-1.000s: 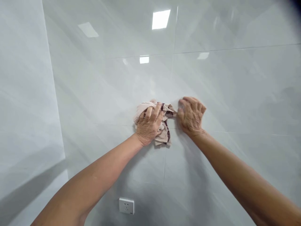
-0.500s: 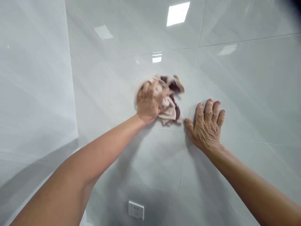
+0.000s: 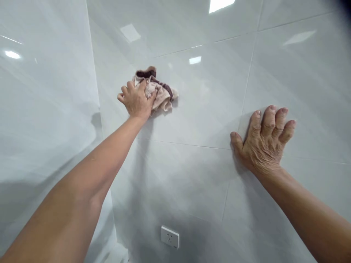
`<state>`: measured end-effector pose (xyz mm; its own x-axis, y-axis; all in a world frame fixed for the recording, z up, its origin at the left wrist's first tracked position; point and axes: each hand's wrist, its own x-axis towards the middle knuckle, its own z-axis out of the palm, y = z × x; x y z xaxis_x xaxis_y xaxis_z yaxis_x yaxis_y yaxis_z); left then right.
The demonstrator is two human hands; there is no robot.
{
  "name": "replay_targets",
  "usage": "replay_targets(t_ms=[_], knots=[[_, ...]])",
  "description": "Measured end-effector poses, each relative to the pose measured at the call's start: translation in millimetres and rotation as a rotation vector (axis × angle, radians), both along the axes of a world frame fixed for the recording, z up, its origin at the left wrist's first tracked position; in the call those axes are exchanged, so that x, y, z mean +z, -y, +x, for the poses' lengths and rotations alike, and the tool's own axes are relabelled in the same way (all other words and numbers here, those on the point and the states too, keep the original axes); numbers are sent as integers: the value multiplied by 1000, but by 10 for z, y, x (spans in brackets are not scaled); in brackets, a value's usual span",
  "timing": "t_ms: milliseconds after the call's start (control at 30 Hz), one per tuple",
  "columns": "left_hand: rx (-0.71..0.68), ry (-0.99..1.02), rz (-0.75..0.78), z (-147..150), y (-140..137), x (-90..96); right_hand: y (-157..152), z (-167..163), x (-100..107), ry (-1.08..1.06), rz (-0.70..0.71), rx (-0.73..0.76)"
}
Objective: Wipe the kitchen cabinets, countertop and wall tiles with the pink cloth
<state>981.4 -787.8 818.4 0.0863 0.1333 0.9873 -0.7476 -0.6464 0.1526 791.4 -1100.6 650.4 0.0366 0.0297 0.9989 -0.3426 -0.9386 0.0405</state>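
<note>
Bright, cool light; white glare (image 3: 221, 5) on glossy wall tiles (image 3: 205, 109); soft grey shadows (image 3: 139, 190) lower down; view's top right corner dark

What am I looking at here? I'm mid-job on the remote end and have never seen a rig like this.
There's no machine: these are a person's bare hands, seen by a camera worn on the head, looking forward and down. The surface is a glossy pale-grey tiled wall. The left hand holds a crumpled beige-and-brown cloth against it. The right hand rests on the wall, fingers spread, holding nothing visible. Lower down sits a white rectangular wall socket.
</note>
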Motion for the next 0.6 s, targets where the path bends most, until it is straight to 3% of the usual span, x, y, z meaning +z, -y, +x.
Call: replay_targets(t_ms=[133, 267, 367, 400, 467, 600], knots=[[24, 239, 218, -216, 339, -746, 3, 28, -5, 7, -6, -32], [-31, 549, 635, -508, 927, -1635, 33, 31, -17, 12, -12, -55], [-72, 650, 890, -615, 1185, -1977, 44, 9, -28, 21, -6, -45], [-73, 630, 927, -626, 1212, -1975, 36, -1, -32, 23, -6, -35], [-52, 559, 933, -641, 1195, -1797, -7, -16, -37, 32, 6, -13], [140, 365, 719, -706, 1016, -976, -98, 63, -19, 100, 100, 27]])
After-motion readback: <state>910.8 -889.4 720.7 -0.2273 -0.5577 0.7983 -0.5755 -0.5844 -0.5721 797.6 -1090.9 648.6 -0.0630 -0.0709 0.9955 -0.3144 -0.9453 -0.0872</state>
